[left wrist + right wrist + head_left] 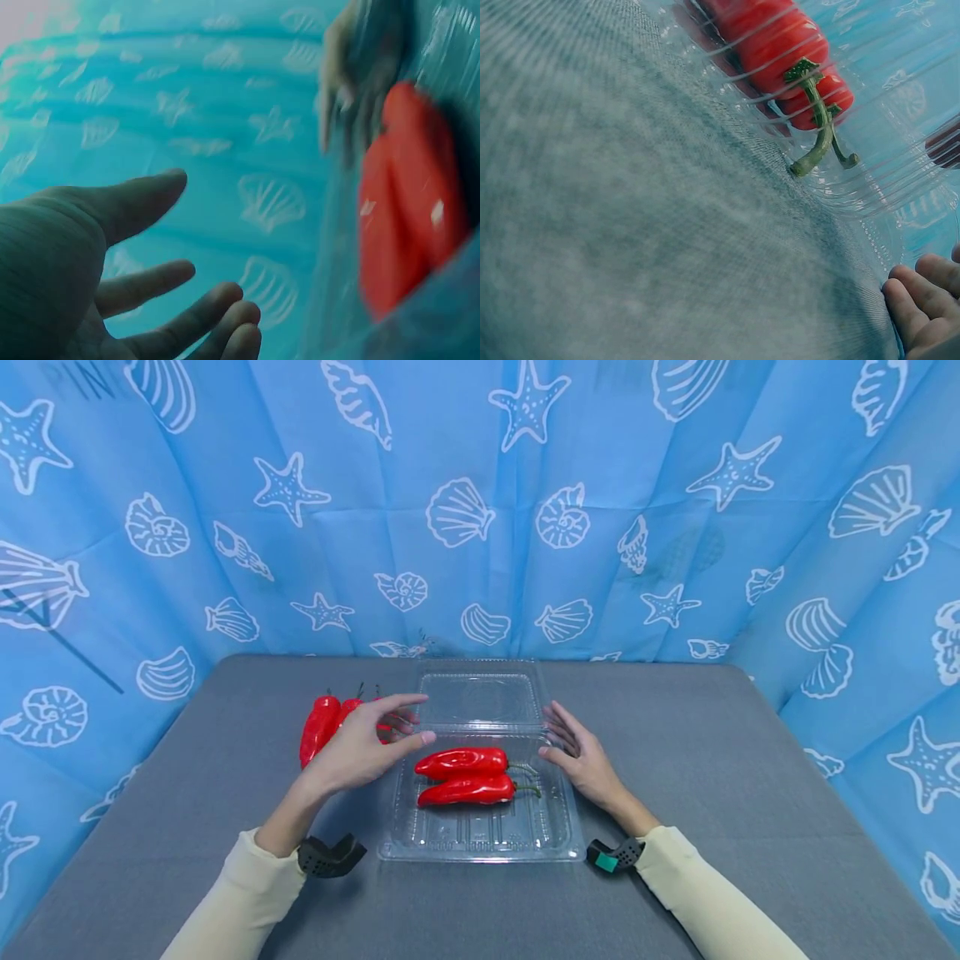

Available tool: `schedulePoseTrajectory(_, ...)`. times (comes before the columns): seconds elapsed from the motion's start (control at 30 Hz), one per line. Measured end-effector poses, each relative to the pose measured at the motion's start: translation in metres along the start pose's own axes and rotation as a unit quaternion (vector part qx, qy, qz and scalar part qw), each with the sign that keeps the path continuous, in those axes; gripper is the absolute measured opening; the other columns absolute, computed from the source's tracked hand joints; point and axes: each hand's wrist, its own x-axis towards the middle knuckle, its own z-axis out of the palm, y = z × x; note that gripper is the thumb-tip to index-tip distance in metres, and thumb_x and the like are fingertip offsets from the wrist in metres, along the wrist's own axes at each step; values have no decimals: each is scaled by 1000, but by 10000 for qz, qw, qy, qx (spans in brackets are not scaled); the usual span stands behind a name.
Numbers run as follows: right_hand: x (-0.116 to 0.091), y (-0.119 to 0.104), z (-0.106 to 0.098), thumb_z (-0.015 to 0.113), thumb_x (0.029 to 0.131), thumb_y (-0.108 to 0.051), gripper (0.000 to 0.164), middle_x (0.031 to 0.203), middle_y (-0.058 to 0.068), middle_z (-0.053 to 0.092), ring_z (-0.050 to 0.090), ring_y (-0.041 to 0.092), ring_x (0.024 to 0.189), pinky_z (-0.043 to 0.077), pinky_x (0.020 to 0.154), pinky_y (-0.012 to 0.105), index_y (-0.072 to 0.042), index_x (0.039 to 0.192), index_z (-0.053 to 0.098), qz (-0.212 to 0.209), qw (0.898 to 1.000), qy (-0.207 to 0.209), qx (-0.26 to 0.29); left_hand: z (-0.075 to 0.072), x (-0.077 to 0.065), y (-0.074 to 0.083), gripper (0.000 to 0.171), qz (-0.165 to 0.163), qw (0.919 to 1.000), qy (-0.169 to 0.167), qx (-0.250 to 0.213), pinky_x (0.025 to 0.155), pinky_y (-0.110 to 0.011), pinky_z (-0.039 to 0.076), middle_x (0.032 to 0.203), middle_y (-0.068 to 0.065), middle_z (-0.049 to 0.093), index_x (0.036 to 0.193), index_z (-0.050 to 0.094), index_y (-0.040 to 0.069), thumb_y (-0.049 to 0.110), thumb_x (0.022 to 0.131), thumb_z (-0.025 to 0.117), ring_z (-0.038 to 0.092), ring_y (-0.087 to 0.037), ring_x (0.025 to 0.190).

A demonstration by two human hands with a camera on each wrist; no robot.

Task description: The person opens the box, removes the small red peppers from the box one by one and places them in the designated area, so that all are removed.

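Observation:
A clear plastic clamshell box stands on the table with its lid laid back behind it. Two red peppers lie side by side in the base, their green stems toward the right wall. My left hand is at the box's left side with thumb and fingers spread apart. Nothing is between them in the left wrist view. My right hand is by the right wall near the hinge, its fingers loosely bent and right at the plastic edge.
More red peppers lie to the left of the box, partly hidden behind my left hand. The grey tabletop reaches out on both sides. A blue curtain printed with shells and starfish hangs along the back and sides.

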Motion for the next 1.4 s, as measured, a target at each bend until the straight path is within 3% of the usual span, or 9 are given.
schedulePoseTrajectory(0.13,0,0,0,64,94,2,77,158,30,31,38,46,141,34,114,50,9,157,21,13,10000,5,-21,20,-1,7,63,298,9976,-558,-274,88,-40,56,123,-9,65,144,56,12,31,87,78,64,-24,106)
schedulePoseTrajectory(0.4,0,2,0,64,94,0,76,158,29,31,38,46,141,34,114,50,8,157,21,6,10000,-3,-74,54,-3,11,65,397,9890,-1354,-439,92,-40,54,129,-4,63,145,55,16,38,87,77,60,-20,112)
schedulePoseTrajectory(0.83,0,3,0,64,94,2,77,158,29,31,39,46,141,35,113,47,9,156,21,-43,10000,4,-82,75,-6,5,70,546,9861,-1556,-195,89,-34,56,134,-1,60,146,53,17,34,84,82,55,-20,120)
schedulePoseTrajectory(1.13,0,0,1,65,92,4,77,156,31,33,40,47,139,39,107,19,10,156,22,-96,9999,65,97,86,-7,2,75,373,9772,-2008,574,91,-38,53,138,0,56,147,52,21,40,82,83,51,-19,123)
schedulePoseTrajectory(1.4,0,2,0,64,92,3,77,157,31,33,41,47,139,37,113,44,11,156,21,-134,9999,45,31,89,-7,3,77,431,9709,-2235,752,96,-42,51,137,-1,57,148,52,20,34,80,86,50,-18,123)
